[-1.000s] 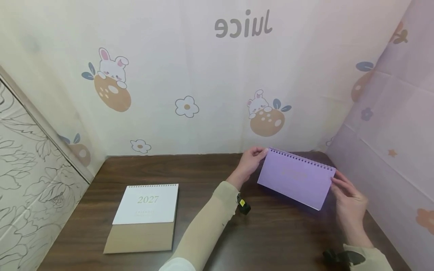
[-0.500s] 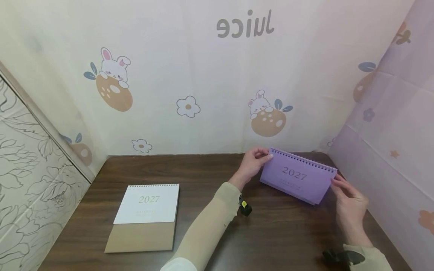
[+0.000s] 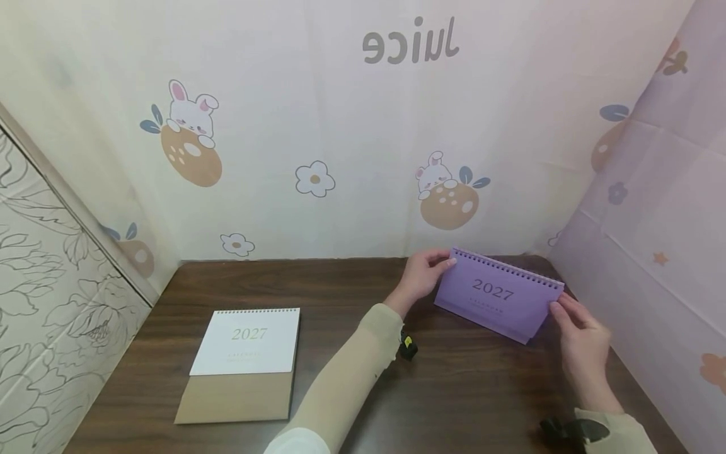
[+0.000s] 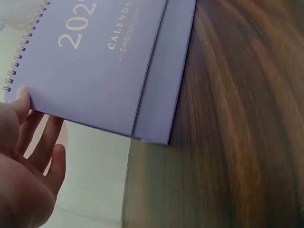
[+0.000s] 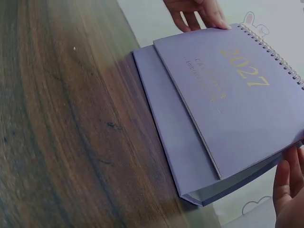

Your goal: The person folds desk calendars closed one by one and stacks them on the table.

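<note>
A purple spiral-bound desk calendar [image 3: 493,296] stands propped at a slant on the wooden table, marked 2027 in gold. My left hand [image 3: 421,272] pinches its upper left corner, the thumb on the front cover by the rings, as the left wrist view shows. At the opposite side, my right hand [image 3: 584,334] holds the right edge near the top. The right wrist view shows the calendar's folded base [image 5: 156,114] resting on the wood, with the gap under the cover visible from the side. Some fingers of both hands are hidden behind it.
A white desk calendar [image 3: 249,340] with a tan base [image 3: 235,400] stands at the left of the table [image 3: 454,397]. Printed curtains hang behind [image 3: 368,126] and on the right [image 3: 652,252], close to the purple calendar. A floral panel [image 3: 51,315] borders the left side.
The purple calendar's front has tipped steeper and its lower edge has drawn back, so the 2027 lettering now reads clearly. Both hands still hold it; the right thumb has shifted slightly left.
</note>
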Demonstrator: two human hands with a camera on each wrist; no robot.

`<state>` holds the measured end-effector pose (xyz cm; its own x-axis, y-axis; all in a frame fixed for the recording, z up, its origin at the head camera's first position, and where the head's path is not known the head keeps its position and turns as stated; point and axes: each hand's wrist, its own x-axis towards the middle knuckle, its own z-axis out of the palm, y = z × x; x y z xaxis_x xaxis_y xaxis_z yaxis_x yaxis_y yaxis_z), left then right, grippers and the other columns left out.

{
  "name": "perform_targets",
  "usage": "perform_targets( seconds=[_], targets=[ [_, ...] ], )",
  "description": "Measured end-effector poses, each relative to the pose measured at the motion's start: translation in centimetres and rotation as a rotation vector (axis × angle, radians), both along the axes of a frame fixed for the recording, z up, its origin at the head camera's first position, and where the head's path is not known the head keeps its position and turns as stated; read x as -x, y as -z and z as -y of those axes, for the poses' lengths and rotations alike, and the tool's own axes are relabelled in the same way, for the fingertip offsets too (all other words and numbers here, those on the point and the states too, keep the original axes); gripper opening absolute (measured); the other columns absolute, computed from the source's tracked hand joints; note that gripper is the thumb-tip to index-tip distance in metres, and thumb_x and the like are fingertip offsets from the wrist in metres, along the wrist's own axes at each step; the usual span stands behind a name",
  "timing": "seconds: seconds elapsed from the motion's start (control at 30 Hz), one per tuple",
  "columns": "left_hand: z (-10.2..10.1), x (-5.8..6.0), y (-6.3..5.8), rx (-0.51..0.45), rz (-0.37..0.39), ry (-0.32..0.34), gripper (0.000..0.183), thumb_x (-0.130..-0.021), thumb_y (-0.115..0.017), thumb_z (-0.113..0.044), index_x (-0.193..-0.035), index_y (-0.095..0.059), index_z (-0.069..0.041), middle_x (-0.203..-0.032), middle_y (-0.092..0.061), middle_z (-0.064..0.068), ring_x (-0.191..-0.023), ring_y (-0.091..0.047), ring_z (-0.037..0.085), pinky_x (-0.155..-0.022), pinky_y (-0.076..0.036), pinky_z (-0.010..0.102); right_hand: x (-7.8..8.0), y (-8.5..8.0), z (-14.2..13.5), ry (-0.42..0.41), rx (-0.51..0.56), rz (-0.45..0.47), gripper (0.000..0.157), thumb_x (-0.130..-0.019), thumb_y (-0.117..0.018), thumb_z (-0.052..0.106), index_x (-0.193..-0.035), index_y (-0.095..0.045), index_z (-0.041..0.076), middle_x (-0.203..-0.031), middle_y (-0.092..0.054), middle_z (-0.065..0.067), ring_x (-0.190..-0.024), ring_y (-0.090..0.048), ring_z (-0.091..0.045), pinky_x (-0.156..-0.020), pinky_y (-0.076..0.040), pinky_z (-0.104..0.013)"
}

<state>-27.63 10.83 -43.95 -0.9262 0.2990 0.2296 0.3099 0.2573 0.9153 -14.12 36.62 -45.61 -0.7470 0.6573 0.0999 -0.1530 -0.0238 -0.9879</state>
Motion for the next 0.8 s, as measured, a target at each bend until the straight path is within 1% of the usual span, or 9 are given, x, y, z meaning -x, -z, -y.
perform_targets(
  seconds=[0.1,0.23,0.37,0.43,0.6,0.7,0.8],
  targets=[
    [0.3,0.1,-0.3,0.101,-0.045,0.032,0.032,-0.098,-0.065,-0.030,-0.125,-0.071,-0.015,-0.124,-0.068,-0.006,-0.111,-0.062,0.004,-0.089,-0.050,0.020,0.2,0.1,-0.1,0.012,-0.083,0.064,0.029,-0.088,-0.077,0.010,-0.114,-0.073,0.000,-0.117,-0.069,0.010,-0.120,-0.056,-0.008,-0.091,-0.043,-0.010],
    [0.6,0.2,-0.3,0.217,-0.090,0.062,0.033,-0.099,-0.062,-0.031,-0.127,-0.069,-0.016,-0.132,-0.062,-0.008,-0.119,-0.057,0.004,-0.095,-0.046,0.020,0.2,0.2,-0.3,0.012,-0.160,0.139,0.031,-0.090,-0.075,0.013,-0.115,-0.072,-0.003,-0.125,-0.067,0.009,-0.124,-0.053,-0.007,-0.091,-0.042,-0.009],
    [0.7,0.2,-0.5,0.296,-0.114,0.053,0.032,-0.099,-0.061,-0.032,-0.127,-0.069,-0.018,-0.133,-0.061,-0.011,-0.121,-0.056,0.004,-0.097,-0.045,0.021,0.3,0.2,-0.3,0.004,-0.219,0.202,0.038,-0.092,-0.073,0.020,-0.120,-0.069,-0.004,-0.132,-0.064,0.008,-0.129,-0.050,-0.007,-0.092,-0.041,-0.008],
    [0.8,0.2,-0.6,0.315,-0.119,0.048,0.032,-0.099,-0.061,-0.032,-0.127,-0.069,-0.018,-0.132,-0.061,-0.012,-0.122,-0.056,0.004,-0.098,-0.045,0.021,0.4,0.0,-0.2,-0.002,-0.199,0.209,0.039,-0.092,-0.073,0.022,-0.122,-0.068,-0.003,-0.134,-0.062,0.008,-0.131,-0.049,-0.007,-0.094,-0.040,-0.008],
    [1.3,0.1,-0.7,0.317,-0.154,0.044,0.032,-0.098,-0.062,-0.033,-0.125,-0.070,-0.017,-0.131,-0.063,-0.010,-0.121,-0.057,0.005,-0.098,-0.045,0.020,0.5,-0.5,0.3,-0.014,-0.075,0.189,0.037,-0.091,-0.074,0.020,-0.122,-0.069,-0.001,-0.135,-0.061,0.006,-0.134,-0.046,-0.009,-0.097,-0.038,-0.010],
    [1.8,0.0,-0.8,0.321,-0.183,0.036,0.032,-0.098,-0.062,-0.033,-0.124,-0.071,-0.017,-0.130,-0.064,-0.009,-0.120,-0.058,0.006,-0.098,-0.045,0.020,0.6,-0.9,0.8,-0.029,-0.076,0.188,0.040,-0.091,-0.075,0.021,-0.123,-0.067,-0.002,-0.136,-0.061,0.005,-0.135,-0.045,-0.010,-0.098,-0.038,-0.010],
    [2.5,-0.1,-1.2,0.338,-0.188,0.025,0.032,-0.098,-0.062,-0.033,-0.124,-0.070,-0.018,-0.129,-0.064,-0.008,-0.120,-0.058,0.007,-0.098,-0.045,0.021,0.6,-1.4,1.3,-0.046,-0.058,0.173,0.041,-0.090,-0.076,0.019,-0.123,-0.066,-0.003,-0.133,-0.062,0.005,-0.135,-0.045,-0.010,-0.097,-0.039,-0.011]
  ],
)
